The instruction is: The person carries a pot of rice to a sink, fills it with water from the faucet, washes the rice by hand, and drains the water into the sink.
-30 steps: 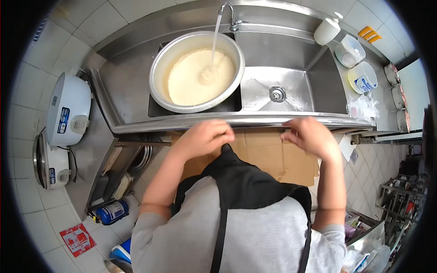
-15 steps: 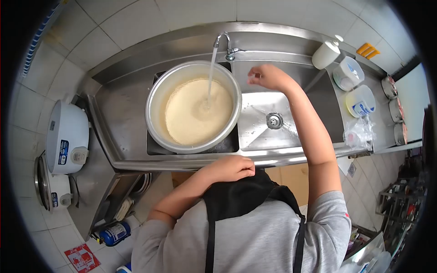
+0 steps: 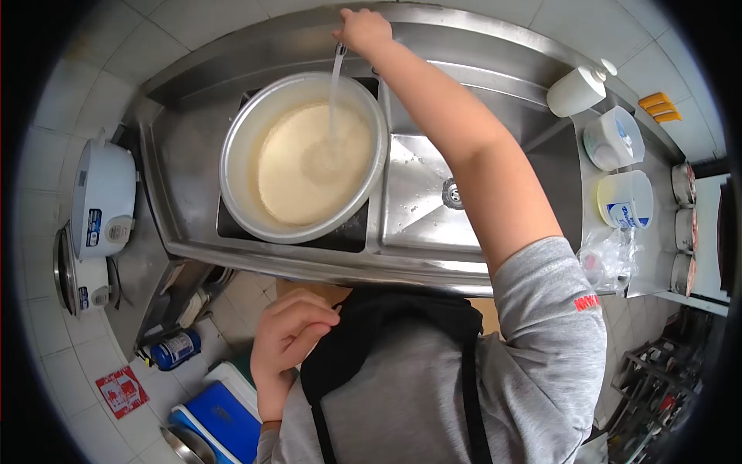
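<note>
My right hand (image 3: 366, 31) is on the top of the faucet (image 3: 340, 49), its fingers curled over the spout. Water runs from the spout into a large metal pot (image 3: 232, 155) standing over the left sink basin. Pale grains (image 3: 305, 174) lie under cloudy water in the pot. My left hand (image 3: 292, 332) is in front of the counter's edge, beside the black apron (image 3: 348, 348), its fingers bent together; whether anything small is between them cannot be made out.
The right sink basin (image 3: 417, 224) has a drain. To its right stand a white pump bottle (image 3: 576, 91), two plastic tubs (image 3: 614, 139) and a plastic bag (image 3: 607, 259). Rice cookers (image 3: 104, 201) stand at the left, above a blue cylinder (image 3: 176, 349).
My right hand has moved from over the right basin up and left to the faucet's spout. My left hand has shifted left and down, away from the counter edge. Water still runs.
</note>
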Demonstrator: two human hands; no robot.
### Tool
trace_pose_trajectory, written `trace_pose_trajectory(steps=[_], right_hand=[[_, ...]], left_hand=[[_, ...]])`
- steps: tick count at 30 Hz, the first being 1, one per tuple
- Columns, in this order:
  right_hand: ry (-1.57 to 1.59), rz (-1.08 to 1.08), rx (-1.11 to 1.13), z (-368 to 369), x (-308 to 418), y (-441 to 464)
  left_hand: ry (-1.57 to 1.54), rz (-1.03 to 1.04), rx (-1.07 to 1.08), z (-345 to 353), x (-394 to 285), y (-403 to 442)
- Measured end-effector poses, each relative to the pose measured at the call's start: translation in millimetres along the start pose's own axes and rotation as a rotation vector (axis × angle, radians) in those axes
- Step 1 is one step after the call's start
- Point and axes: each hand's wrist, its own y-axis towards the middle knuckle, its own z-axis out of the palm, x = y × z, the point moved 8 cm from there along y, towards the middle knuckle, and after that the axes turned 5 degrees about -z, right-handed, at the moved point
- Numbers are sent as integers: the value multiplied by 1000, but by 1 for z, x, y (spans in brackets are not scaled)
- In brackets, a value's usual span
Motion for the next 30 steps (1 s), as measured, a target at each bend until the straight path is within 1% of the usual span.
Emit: trace_pose_trajectory(steps=[4, 6, 7, 9, 11, 13, 15, 17, 19, 20, 22, 23, 26, 27, 29, 30], right_hand=[[-81, -231, -17, 1, -13, 10], [13, -318, 56, 1, -35, 13], [110, -438, 99, -24, -38, -4], [505, -334, 177, -18, -74, -6], [1059, -283, -245, -19, -107, -14], [1010, 249, -385, 10, -164, -49], [1300, 668, 257, 112, -163, -105], [1442, 640, 986, 132, -106, -174], [1149, 541, 769, 144, -118, -154], [1000, 494, 664, 148, -124, -147], [936, 396, 746, 138, -113, -139], [906, 351, 783, 130, -108, -135], [1164, 424, 801, 110, -104, -127], [1262, 328, 863, 107, -102, -123], [1217, 251, 875, 108, -112, -110], [1269, 260, 912, 104, -116, -111]], left_hand=[[23, 56, -170, 3, -21, -4], [51, 72, -209, 6, -26, -6], [55, 75, -217, 8, -28, -7], [15, 81, -204, 18, -30, -7], [-65, 88, -156, 28, -33, -4], [-131, 177, 45, 42, -43, 5], [-193, 236, 215, 59, -51, 12], [-218, 220, 271, 68, -51, 21], [-209, 210, 313, 79, -51, 33], [-220, 199, 385, 88, -52, 38], [-234, 185, 532, 105, -58, 49], [-247, 174, 554, 110, -60, 55], [-272, 136, 624, 129, -66, 70], [-281, 130, 695, 137, -68, 76], [-301, 119, 825, 152, -70, 86], [-295, 120, 841, 158, -70, 92]])
